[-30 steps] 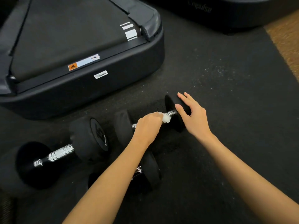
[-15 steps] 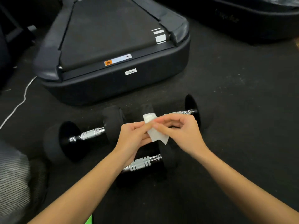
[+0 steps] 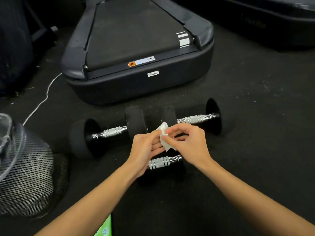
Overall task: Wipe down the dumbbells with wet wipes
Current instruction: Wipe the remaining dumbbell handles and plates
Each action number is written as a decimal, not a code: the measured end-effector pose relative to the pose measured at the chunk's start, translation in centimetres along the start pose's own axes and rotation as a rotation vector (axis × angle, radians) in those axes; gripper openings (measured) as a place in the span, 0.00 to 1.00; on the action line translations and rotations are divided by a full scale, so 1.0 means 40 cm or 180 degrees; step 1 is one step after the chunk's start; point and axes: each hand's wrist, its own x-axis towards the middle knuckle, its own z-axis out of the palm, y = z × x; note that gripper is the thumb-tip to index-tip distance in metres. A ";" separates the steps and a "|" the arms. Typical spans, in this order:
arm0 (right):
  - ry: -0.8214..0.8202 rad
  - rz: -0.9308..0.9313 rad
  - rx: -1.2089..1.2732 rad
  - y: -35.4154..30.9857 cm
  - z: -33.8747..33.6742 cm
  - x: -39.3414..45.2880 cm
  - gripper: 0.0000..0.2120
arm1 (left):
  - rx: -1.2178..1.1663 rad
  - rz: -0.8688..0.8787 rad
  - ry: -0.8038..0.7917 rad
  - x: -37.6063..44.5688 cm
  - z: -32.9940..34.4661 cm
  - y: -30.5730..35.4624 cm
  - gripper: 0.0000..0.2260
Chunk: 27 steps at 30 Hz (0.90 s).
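Three black dumbbells with chrome handles lie on the dark floor mat: one at the left (image 3: 109,132), one at the right (image 3: 196,119), and a third (image 3: 162,162) nearer to me, partly hidden under my hands. Both hands are raised above them and share a crumpled white wet wipe (image 3: 164,138). My left hand (image 3: 144,150) pinches its left side. On the wipe's right side, the fingertips of my right hand (image 3: 189,142) pinch it.
A black treadmill (image 3: 136,68) stands just behind the dumbbells. A black mesh bin (image 3: 25,176) sits at the left, with a white cable (image 3: 42,99) trailing behind it. A green wipes pack (image 3: 104,229) pokes in at the bottom edge. A second dark machine (image 3: 272,19) is at the far right.
A second ago my left hand rubbed the wipe along the right dumbbell's handle while my right hand steadied its end. Both hands have since lifted off and now hold the wipe between them.
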 end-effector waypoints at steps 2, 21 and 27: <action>-0.0012 0.0145 0.0077 0.000 -0.004 0.000 0.04 | 0.0072 0.0124 0.0056 -0.003 -0.010 0.001 0.11; -0.0075 0.1477 0.1805 -0.005 -0.007 -0.003 0.14 | -0.0138 0.0266 0.0442 -0.012 -0.058 0.005 0.13; -0.0182 0.0752 0.0987 0.005 0.000 -0.010 0.14 | 0.0300 0.0718 0.0363 -0.013 -0.080 -0.005 0.24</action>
